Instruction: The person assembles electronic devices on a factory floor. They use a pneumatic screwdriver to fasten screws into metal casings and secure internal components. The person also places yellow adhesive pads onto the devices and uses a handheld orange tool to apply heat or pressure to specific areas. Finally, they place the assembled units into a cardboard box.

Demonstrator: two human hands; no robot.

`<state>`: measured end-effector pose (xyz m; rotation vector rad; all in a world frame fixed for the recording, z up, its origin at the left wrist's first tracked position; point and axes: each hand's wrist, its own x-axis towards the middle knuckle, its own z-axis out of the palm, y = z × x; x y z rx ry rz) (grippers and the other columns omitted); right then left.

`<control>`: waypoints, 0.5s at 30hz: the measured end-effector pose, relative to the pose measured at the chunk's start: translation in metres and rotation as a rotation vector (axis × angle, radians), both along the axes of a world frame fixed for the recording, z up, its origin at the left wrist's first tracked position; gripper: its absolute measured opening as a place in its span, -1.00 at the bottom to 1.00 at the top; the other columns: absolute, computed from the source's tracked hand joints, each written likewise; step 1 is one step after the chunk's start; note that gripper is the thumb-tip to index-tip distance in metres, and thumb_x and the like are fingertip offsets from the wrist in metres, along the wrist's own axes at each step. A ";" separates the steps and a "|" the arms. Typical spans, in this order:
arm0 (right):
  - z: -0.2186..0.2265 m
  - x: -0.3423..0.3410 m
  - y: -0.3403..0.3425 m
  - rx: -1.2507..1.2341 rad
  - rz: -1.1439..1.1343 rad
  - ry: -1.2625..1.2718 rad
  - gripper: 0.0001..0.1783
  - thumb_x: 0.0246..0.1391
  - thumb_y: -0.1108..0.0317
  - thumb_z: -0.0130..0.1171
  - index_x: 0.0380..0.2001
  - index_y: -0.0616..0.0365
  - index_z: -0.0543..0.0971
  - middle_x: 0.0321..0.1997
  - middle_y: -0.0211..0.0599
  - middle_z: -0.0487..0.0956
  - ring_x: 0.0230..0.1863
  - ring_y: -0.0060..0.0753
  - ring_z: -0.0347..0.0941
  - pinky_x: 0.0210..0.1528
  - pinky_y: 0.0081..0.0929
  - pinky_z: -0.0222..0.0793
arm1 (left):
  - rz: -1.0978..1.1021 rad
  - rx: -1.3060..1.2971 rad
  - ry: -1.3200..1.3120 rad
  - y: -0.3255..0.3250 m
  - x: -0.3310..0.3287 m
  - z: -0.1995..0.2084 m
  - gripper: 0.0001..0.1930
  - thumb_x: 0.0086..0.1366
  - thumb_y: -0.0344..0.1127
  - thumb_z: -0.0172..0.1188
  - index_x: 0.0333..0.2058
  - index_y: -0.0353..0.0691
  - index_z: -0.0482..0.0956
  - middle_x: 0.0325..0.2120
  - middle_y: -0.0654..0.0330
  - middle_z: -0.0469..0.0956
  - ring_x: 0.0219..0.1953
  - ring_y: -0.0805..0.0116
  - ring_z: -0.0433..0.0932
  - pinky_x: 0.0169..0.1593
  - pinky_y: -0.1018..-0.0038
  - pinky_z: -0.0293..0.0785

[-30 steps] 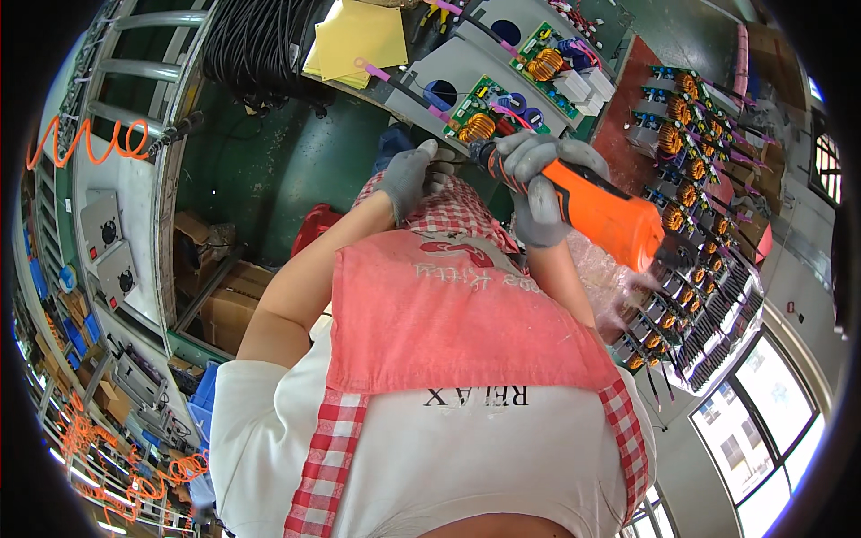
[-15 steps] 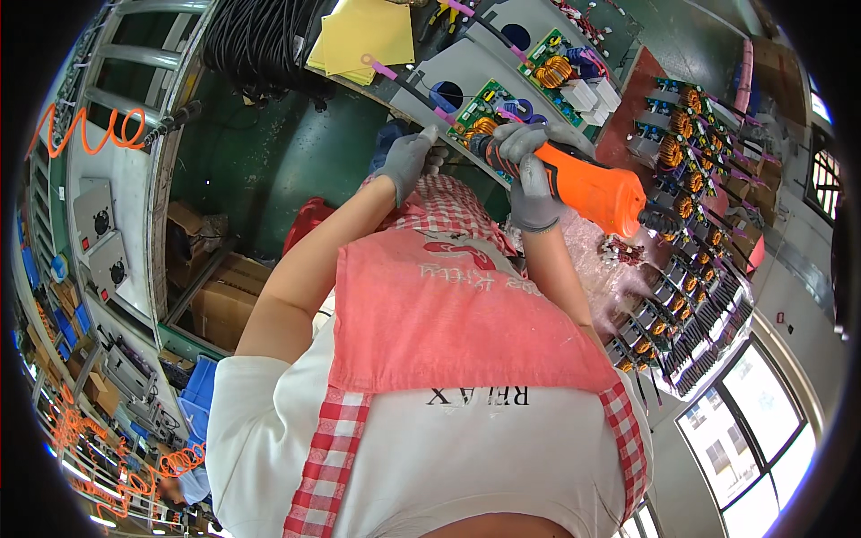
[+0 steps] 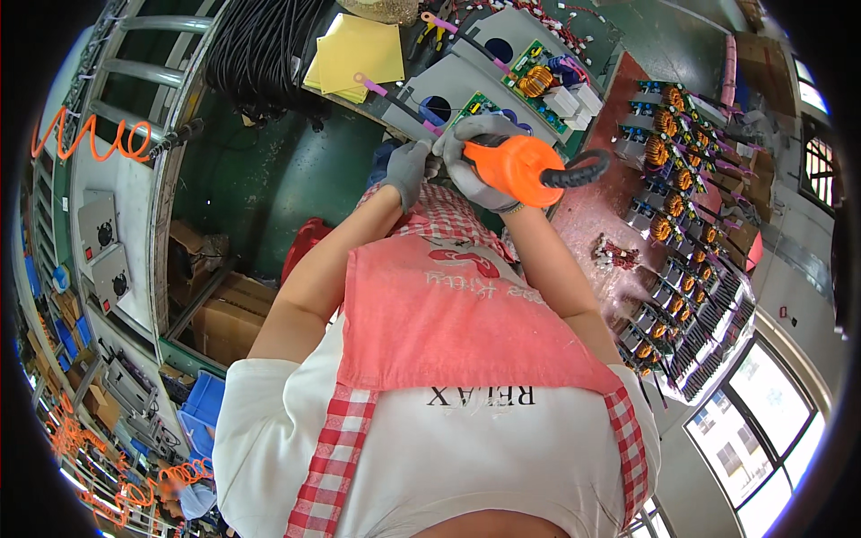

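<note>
My right hand (image 3: pixel 480 166), in a grey glove, is wrapped round an orange power screwdriver (image 3: pixel 520 166) with a black cord loop at its rear end. The tool's front end is hidden by the hand. Close beside it, my left hand (image 3: pixel 410 172), also gloved, has its fingers pinched together at the near edge of a grey metal panel (image 3: pixel 414 100); what they hold is hidden. On that panel sits a green circuit board (image 3: pixel 475 106), partly covered by my right hand. A black cable with pink ends (image 3: pixel 395 100) lies across the panel.
A second board with copper coils (image 3: pixel 535 81) lies just beyond. Yellow sheets (image 3: pixel 363 58) and a bundle of black cables (image 3: pixel 269 63) are at the far left, near yellow-handled pliers (image 3: pixel 434 34). Rows of similar boards (image 3: pixel 668 152) stand at right. A cardboard box (image 3: pixel 229 314) is lower left.
My right hand and the screwdriver have moved left, next to my left hand, and the tool has swung so its rear points more toward me. My left hand has shifted slightly nearer.
</note>
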<state>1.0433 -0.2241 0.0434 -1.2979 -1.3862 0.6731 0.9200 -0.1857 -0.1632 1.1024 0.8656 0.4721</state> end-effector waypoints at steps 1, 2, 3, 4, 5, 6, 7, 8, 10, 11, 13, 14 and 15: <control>0.001 -0.003 -0.001 -0.016 -0.016 0.023 -0.56 -0.19 0.76 0.05 -0.22 0.10 0.32 -0.48 -0.30 0.47 -0.39 -0.38 0.49 -0.22 -0.34 0.47 | -0.003 -0.023 0.007 0.000 -0.001 0.005 -0.70 0.30 -0.18 -0.02 -0.33 -0.33 0.52 -0.52 0.19 0.52 -0.57 0.49 0.42 -0.51 0.59 0.36; 0.002 -0.004 -0.001 -0.031 -0.031 0.043 -0.57 -0.18 0.75 0.06 -0.22 0.11 0.32 -0.49 -0.30 0.47 -0.40 -0.38 0.49 -0.23 -0.33 0.47 | -0.005 -0.045 0.013 0.001 0.000 0.010 -0.70 0.30 -0.18 -0.02 -0.33 -0.33 0.52 -0.51 0.18 0.52 -0.57 0.49 0.42 -0.51 0.59 0.37; 0.000 -0.005 0.001 -0.050 -0.043 0.120 -0.59 -0.16 0.73 0.06 -0.21 0.12 0.32 -0.49 -0.30 0.47 -0.40 -0.38 0.49 -0.24 -0.33 0.48 | -0.001 -0.088 0.021 0.002 0.001 0.015 -0.70 0.30 -0.18 -0.03 -0.32 -0.33 0.52 -0.51 0.18 0.52 -0.56 0.48 0.43 -0.50 0.58 0.37; -0.001 -0.003 0.002 -0.069 -0.058 0.196 -0.60 -0.14 0.71 0.07 -0.20 0.13 0.32 -0.49 -0.30 0.47 -0.40 -0.37 0.50 -0.25 -0.32 0.48 | -0.007 -0.164 0.032 0.005 0.002 0.026 -0.70 0.30 -0.18 -0.03 -0.32 -0.33 0.52 -0.50 0.18 0.53 -0.56 0.48 0.43 -0.49 0.58 0.38; -0.002 0.002 0.003 -0.088 -0.143 0.184 -0.62 -0.12 0.68 0.07 -0.19 0.14 0.32 -0.49 -0.30 0.47 -0.40 -0.36 0.50 -0.25 -0.30 0.48 | -0.004 -0.238 0.045 0.008 0.003 0.038 -0.70 0.30 -0.19 -0.03 -0.31 -0.33 0.52 -0.50 0.18 0.53 -0.55 0.48 0.44 -0.49 0.58 0.39; -0.002 0.010 0.005 -0.108 -0.229 0.171 -0.63 -0.10 0.65 0.07 -0.17 0.16 0.32 -0.50 -0.29 0.48 -0.40 -0.35 0.50 -0.25 -0.28 0.48 | -0.009 -0.345 0.061 0.013 0.004 0.050 -0.71 0.30 -0.20 -0.03 -0.31 -0.33 0.52 -0.49 0.18 0.53 -0.55 0.47 0.44 -0.48 0.58 0.40; -0.001 0.014 0.004 -0.125 -0.321 0.161 -0.64 -0.08 0.62 0.07 -0.16 0.17 0.32 -0.50 -0.29 0.48 -0.40 -0.34 0.50 -0.25 -0.27 0.48 | -0.019 -0.451 0.080 0.018 0.003 0.063 -0.72 0.30 -0.21 -0.04 -0.30 -0.33 0.52 -0.49 0.17 0.54 -0.54 0.47 0.45 -0.47 0.58 0.41; 0.009 0.013 0.002 -0.030 -0.373 0.292 -0.61 -0.13 0.60 0.12 -0.16 0.19 0.36 -0.51 -0.34 0.48 -0.44 -0.43 0.46 -0.32 -0.38 0.45 | -0.124 -0.450 0.096 0.026 -0.001 0.072 -0.70 0.36 -0.25 -0.09 -0.20 -0.40 0.48 -0.34 0.14 0.52 -0.39 0.45 0.45 -0.32 0.52 0.45; 0.039 0.008 -0.011 0.164 -0.438 0.474 -0.54 -0.17 0.60 0.16 -0.11 0.20 0.37 -0.52 -0.38 0.47 -0.50 -0.49 0.41 -0.39 -0.47 0.41 | -0.186 -0.438 0.089 0.031 -0.010 0.071 -0.72 0.36 -0.30 -0.10 -0.18 -0.41 0.48 -0.31 0.12 0.52 -0.38 0.44 0.46 -0.30 0.53 0.46; 0.055 0.008 -0.020 0.255 -0.459 0.532 -0.50 -0.16 0.61 0.15 -0.06 0.19 0.34 -0.52 -0.38 0.46 -0.52 -0.46 0.39 -0.40 -0.45 0.41 | -0.224 -0.437 0.090 0.030 -0.013 0.072 -0.73 0.36 -0.33 -0.11 -0.17 -0.41 0.47 -0.30 0.10 0.53 -0.37 0.43 0.47 -0.29 0.54 0.46; 0.072 0.021 -0.047 0.443 -0.209 0.677 -0.46 -0.11 0.56 0.11 0.02 0.16 0.29 -0.51 -0.35 0.45 -0.53 -0.38 0.35 -0.36 -0.31 0.41 | -0.313 -0.422 0.119 0.026 -0.014 0.102 -0.73 0.36 -0.39 -0.16 -0.11 -0.41 0.43 -0.24 0.06 0.52 -0.35 0.46 0.47 -0.26 0.56 0.47; 0.082 0.026 -0.061 0.504 -0.236 0.609 -0.47 -0.09 0.50 0.11 0.03 0.13 0.30 -0.51 -0.34 0.44 -0.52 -0.36 0.34 -0.32 -0.27 0.40 | -0.330 -0.436 0.086 0.021 -0.013 0.112 -0.74 0.36 -0.39 -0.16 -0.10 -0.40 0.43 -0.24 0.05 0.52 -0.34 0.46 0.47 -0.26 0.56 0.46; 0.090 0.029 -0.075 0.565 -0.265 0.538 -0.48 -0.06 0.44 0.11 0.03 0.11 0.30 -0.51 -0.34 0.43 -0.51 -0.34 0.33 -0.28 -0.23 0.39 | -0.348 -0.450 0.053 0.016 -0.012 0.125 -0.74 0.36 -0.40 -0.17 -0.09 -0.39 0.42 -0.23 0.04 0.52 -0.33 0.46 0.47 -0.26 0.56 0.46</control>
